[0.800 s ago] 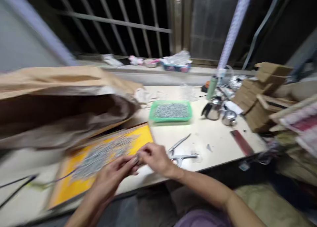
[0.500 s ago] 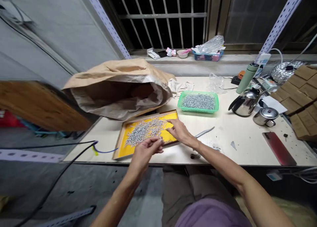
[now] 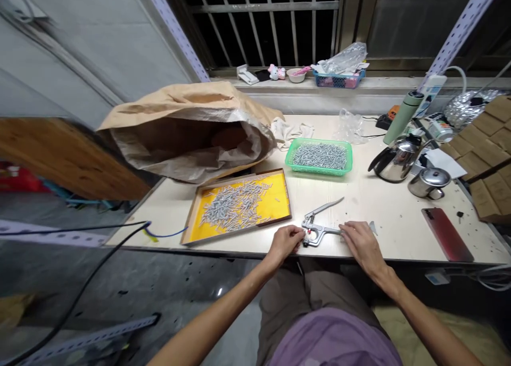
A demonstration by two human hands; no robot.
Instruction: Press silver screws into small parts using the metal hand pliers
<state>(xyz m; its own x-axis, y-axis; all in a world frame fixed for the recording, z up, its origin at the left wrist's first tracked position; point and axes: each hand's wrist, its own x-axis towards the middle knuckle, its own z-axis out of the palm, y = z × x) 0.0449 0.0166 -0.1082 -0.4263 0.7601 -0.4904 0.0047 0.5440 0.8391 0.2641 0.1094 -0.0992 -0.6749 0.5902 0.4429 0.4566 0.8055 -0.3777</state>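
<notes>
The left hand [image 3: 287, 242] has its thumb and fingers drawn close together at the head of the metal pliers [image 3: 326, 230], which lie on the bench [image 3: 399, 217] between the two hands. Whether anything small is pinched there cannot be made out, since the fingertips cover the spot. The right hand [image 3: 361, 243] is loosely curled, its fingertips over the far end of one handle; they hide that end, so how firmly it is held I cannot tell. The other handle slants up and away from both hands, fully visible.

Just beyond the right hand's fingers sits a grey scrap [image 3: 373, 227], partly covered by them. Farther right of that hand lies a red phone [image 3: 447, 234], then a kettle [image 3: 395, 161] and a lidded pot [image 3: 429, 182] farther back, with cardboard boxes [image 3: 491, 142] cut off by the right edge.

Left of and beyond the left hand is a yellow-bottomed tray [image 3: 281, 193] of small metal pieces [image 3: 227, 206] (too heaped to tell one from another). Straight ahead of the hands, a green basket [image 3: 319, 170] holds more such pieces. Behind the tray, a paper sack [image 3: 179, 102] gapes towards the person, its inside too dark to read.
</notes>
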